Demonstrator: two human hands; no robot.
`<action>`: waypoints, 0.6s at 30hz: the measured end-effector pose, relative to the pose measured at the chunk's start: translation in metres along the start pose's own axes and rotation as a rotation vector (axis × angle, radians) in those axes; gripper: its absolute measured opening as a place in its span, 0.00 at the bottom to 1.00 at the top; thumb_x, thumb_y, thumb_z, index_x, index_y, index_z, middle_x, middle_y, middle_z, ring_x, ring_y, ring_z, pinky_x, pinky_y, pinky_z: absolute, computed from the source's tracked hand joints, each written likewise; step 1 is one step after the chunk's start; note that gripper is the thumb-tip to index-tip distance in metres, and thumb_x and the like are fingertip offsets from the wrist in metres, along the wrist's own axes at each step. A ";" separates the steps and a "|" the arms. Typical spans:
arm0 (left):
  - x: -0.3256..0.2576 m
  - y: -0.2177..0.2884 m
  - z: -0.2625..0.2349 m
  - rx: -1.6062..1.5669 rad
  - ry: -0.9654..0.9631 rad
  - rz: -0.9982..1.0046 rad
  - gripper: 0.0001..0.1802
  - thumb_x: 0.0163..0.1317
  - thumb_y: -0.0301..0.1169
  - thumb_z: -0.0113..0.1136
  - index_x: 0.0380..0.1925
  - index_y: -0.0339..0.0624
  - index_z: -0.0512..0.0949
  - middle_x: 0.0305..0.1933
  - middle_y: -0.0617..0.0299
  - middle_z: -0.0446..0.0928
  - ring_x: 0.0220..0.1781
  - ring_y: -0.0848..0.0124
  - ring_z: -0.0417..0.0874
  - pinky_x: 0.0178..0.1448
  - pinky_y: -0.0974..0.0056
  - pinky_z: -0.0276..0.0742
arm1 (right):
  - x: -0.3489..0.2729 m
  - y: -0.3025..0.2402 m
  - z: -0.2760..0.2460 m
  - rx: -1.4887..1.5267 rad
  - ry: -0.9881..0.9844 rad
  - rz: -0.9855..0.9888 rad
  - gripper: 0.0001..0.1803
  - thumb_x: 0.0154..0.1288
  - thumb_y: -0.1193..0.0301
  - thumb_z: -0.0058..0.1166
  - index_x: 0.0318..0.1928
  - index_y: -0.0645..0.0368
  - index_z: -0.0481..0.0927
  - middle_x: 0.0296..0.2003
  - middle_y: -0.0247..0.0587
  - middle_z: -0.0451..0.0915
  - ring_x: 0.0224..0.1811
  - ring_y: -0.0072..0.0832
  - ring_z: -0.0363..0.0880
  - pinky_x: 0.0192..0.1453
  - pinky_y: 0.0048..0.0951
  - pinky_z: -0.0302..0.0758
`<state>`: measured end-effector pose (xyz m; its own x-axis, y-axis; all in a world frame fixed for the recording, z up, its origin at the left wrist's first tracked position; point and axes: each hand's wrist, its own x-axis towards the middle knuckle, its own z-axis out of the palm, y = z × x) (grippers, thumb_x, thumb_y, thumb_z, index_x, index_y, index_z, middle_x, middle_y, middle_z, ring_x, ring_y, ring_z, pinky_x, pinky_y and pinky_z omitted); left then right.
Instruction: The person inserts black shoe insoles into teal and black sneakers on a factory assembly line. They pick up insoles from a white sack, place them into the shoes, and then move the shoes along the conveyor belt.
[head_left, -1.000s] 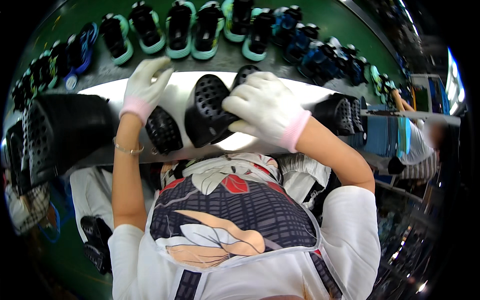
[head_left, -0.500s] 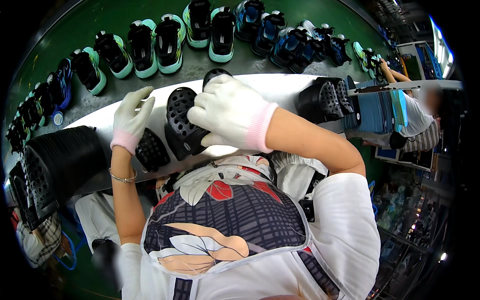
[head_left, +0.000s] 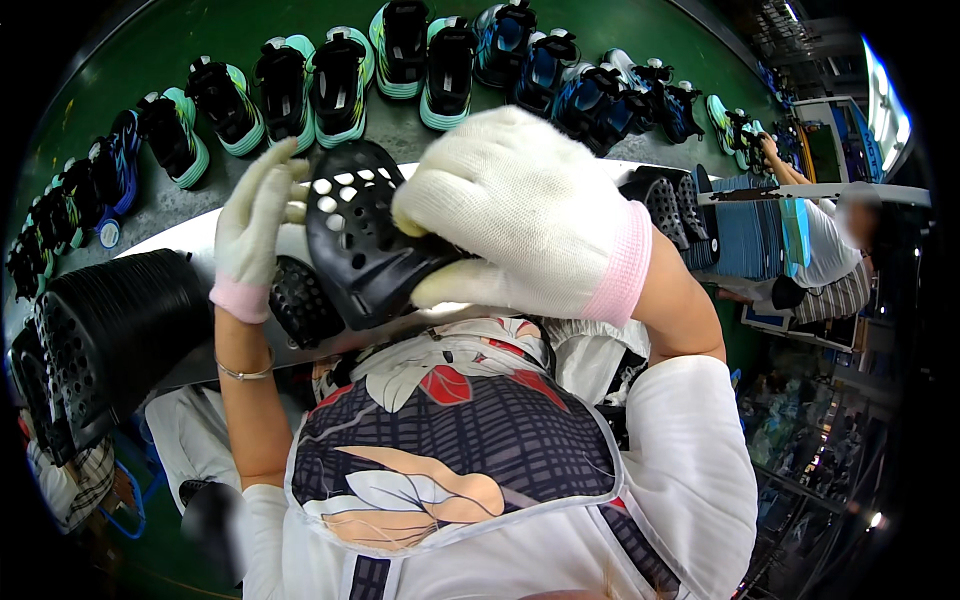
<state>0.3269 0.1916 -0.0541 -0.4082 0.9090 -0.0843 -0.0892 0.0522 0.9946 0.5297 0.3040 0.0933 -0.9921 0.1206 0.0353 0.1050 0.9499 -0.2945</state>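
Your right hand (head_left: 520,215), in a white knit glove with a pink cuff, has its grip closed on a black perforated shoe upper (head_left: 365,235), the fingers curled over its right edge and the thumb pressed in below. You hold that piece raised close under the head camera, above the near edge of the white worktop (head_left: 190,235), its round holes showing light through them. Your left hand (head_left: 258,225), gloved the same way, is not closed on anything: the fingers stand stretched upward and lie against the left rim of the same upper, steadying it from that side. Just below it, a second black perforated piece (head_left: 298,300) rests on the worktop, partly hidden behind the held one. On your left a tall nested stack of black uppers (head_left: 115,330) lies tipped on its side at the worktop's end. On your right more black perforated pieces (head_left: 665,205) sit beside a stack of blue flat sheets (head_left: 755,235). Beyond the worktop, a grey belt (head_left: 400,130) carries a curved row of finished shoes (head_left: 340,75) with black uppers and green or blue soles. Another person (head_left: 825,245) in a white shirt works at the far right. Your patterned apron (head_left: 450,450) fills the lower part of the view.
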 end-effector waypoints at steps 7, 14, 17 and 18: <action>-0.005 0.042 -0.002 -0.922 -0.096 -0.166 0.37 0.71 0.56 0.39 0.64 0.32 0.65 0.54 0.47 0.77 0.53 0.61 0.81 0.59 0.58 0.78 | 0.058 -0.005 0.029 0.130 0.127 -0.055 0.23 0.48 0.63 0.67 0.45 0.58 0.78 0.40 0.43 0.80 0.43 0.42 0.80 0.48 0.38 0.77; 0.022 -0.012 -0.020 -0.713 0.284 0.083 0.17 0.70 0.45 0.51 0.41 0.41 0.74 0.34 0.62 0.78 0.34 0.73 0.79 0.39 0.68 0.76 | 0.095 0.003 0.065 0.371 -0.098 0.348 0.29 0.61 0.49 0.56 0.44 0.67 0.76 0.32 0.58 0.82 0.38 0.53 0.81 0.45 0.43 0.77; 0.035 -0.016 -0.021 -0.730 0.420 0.079 0.17 0.70 0.45 0.53 0.36 0.42 0.77 0.31 0.68 0.76 0.30 0.80 0.74 0.34 0.72 0.71 | 0.113 0.001 0.073 0.260 -0.130 0.354 0.26 0.62 0.49 0.52 0.35 0.65 0.75 0.30 0.60 0.80 0.37 0.53 0.81 0.43 0.45 0.77; 0.042 -0.017 -0.024 -0.678 0.449 0.089 0.17 0.69 0.45 0.54 0.36 0.42 0.77 0.31 0.69 0.76 0.30 0.80 0.74 0.35 0.72 0.71 | 0.119 0.003 0.071 0.219 -0.173 0.376 0.25 0.62 0.50 0.52 0.35 0.64 0.75 0.29 0.59 0.80 0.36 0.52 0.81 0.43 0.45 0.77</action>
<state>0.2895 0.2185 -0.0764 -0.7516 0.6384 -0.1660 -0.5111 -0.4045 0.7584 0.4069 0.3003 0.0285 -0.8867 0.3774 -0.2670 0.4610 0.7640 -0.4514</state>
